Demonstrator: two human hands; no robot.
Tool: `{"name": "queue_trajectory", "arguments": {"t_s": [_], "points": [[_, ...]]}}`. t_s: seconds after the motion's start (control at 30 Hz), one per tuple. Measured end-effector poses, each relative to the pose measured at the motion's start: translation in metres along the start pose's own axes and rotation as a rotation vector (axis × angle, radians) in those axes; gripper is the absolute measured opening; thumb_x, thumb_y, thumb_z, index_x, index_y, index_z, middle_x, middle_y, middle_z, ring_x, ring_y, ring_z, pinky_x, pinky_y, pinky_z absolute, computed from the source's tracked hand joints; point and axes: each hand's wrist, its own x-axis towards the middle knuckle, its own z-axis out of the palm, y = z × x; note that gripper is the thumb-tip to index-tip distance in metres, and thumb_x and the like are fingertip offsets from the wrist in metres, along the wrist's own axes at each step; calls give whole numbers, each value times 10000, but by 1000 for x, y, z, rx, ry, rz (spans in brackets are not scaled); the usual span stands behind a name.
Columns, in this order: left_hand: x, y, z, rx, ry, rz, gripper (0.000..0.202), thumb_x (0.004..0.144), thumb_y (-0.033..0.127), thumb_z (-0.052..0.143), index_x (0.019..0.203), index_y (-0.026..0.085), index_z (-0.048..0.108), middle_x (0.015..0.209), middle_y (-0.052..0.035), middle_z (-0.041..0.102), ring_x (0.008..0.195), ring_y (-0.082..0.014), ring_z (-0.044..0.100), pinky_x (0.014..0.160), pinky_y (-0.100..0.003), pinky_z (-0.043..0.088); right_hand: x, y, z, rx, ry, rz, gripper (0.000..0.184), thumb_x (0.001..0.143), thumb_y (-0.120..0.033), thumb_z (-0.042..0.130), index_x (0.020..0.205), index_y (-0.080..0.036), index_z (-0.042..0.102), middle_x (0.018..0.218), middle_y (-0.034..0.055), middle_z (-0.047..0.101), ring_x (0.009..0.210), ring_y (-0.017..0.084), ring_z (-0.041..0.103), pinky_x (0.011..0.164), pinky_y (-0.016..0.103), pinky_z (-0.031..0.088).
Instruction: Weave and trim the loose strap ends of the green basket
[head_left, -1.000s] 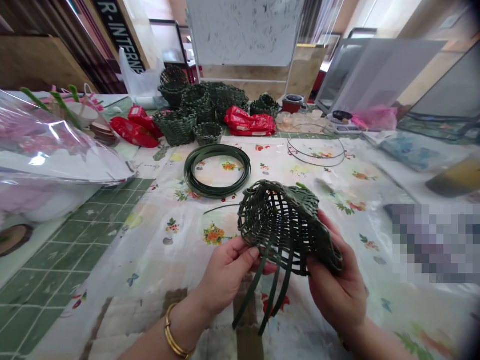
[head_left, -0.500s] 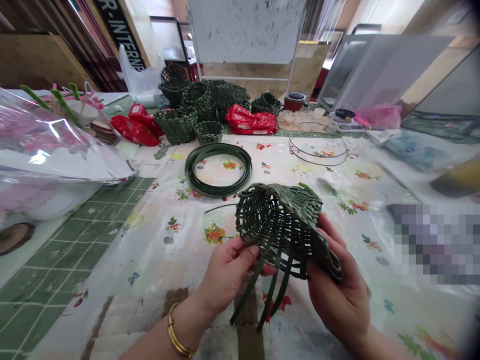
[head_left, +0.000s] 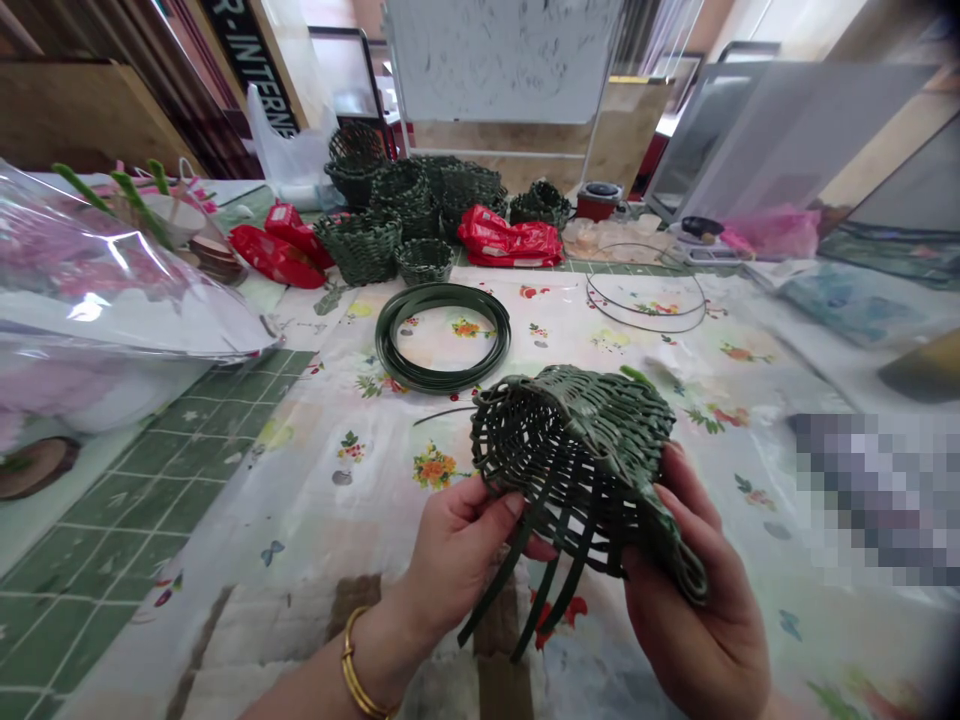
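I hold a half-woven dark green basket on its side, its mouth facing left, above the flowered tablecloth. My left hand, with a gold bangle on the wrist, pinches the basket's near rim. My right hand wraps the basket's base from the right. Several loose green strips hang down from the weave between my hands.
A coil of green strip lies beyond the basket. Several finished green baskets and red packets stand at the back. A wire ring lies to the right. Clear wrap over flowers fills the left.
The basket and both hands have shifted slightly right and nearer in view. The grip is the same.
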Motion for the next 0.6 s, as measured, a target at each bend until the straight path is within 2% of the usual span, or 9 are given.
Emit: {"name": "queue_trajectory", "arguments": {"t_s": [0.23, 0.37, 0.43, 0.6], "points": [[-2, 2, 2, 44, 81, -14, 208, 748, 318, 736, 811, 121, 710, 736, -28, 668, 590, -144, 642, 552, -298, 593, -1, -6, 5, -110, -9, -72, 606, 841, -19, 535, 1326, -383, 525, 1523, -72, 367, 1431, 287, 246, 1159, 602, 227], [1, 0, 1, 109, 142, -10, 222, 740, 329, 733, 757, 115, 677, 677, -17, 650, 513, -120, 600, 507, -252, 533, -4, -12, 15, -189, 35, -153, 597, 851, -15, 539, 1301, -408, 544, 1490, -125, 408, 1419, 230, 283, 1171, 492, 299], [3, 2, 0, 95, 121, -49, 246, 732, 352, 736, 747, 117, 665, 643, -4, 628, 494, -107, 576, 510, -245, 517, -4, -12, 17, -200, 36, -179, 591, 849, -11, 545, 1288, -407, 557, 1480, -132, 421, 1418, 218, 286, 1169, 464, 316], [5, 14, -5, 141, 10, -168, 288, 699, 376, 764, 799, 120, 678, 724, -11, 639, 520, -111, 605, 500, -221, 474, -1, 2, 7, -71, 31, 3, 578, 850, -23, 548, 1315, -366, 537, 1511, -43, 396, 1409, 292, 302, 1137, 615, 260]]}}
